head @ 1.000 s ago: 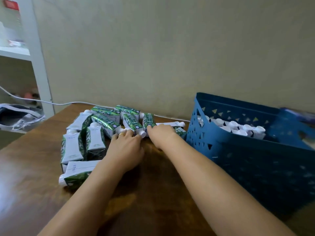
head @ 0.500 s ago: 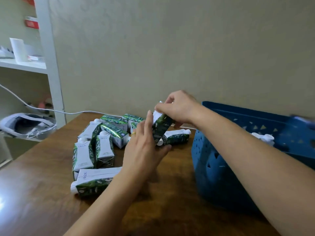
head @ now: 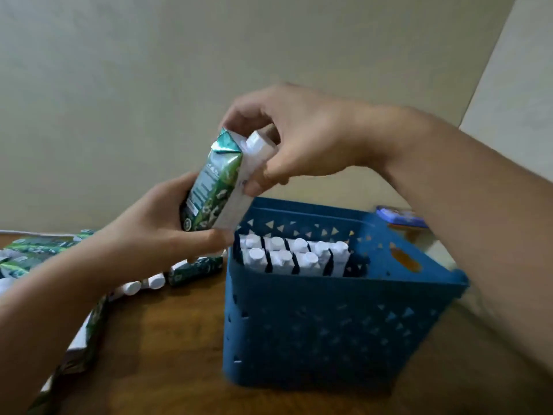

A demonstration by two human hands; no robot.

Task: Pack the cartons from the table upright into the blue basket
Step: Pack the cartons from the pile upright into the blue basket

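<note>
Two hands on one carton (head: 216,187) mid-frame, your left hand (head: 167,226) cupping its base, right hand (head: 299,145) pinching the top, so next you'll probably lower it upright into the blue basket (head: 329,324) beside the packed rows

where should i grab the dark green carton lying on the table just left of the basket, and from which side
Take the carton across its long flat sides near the middle, coming down from above. It lies on its side on the table with the white cap pointing left, so the broad faces are exposed. The basket wall crowds its right end, so come from the left, cap-end side; then turn it cap up.
</note>
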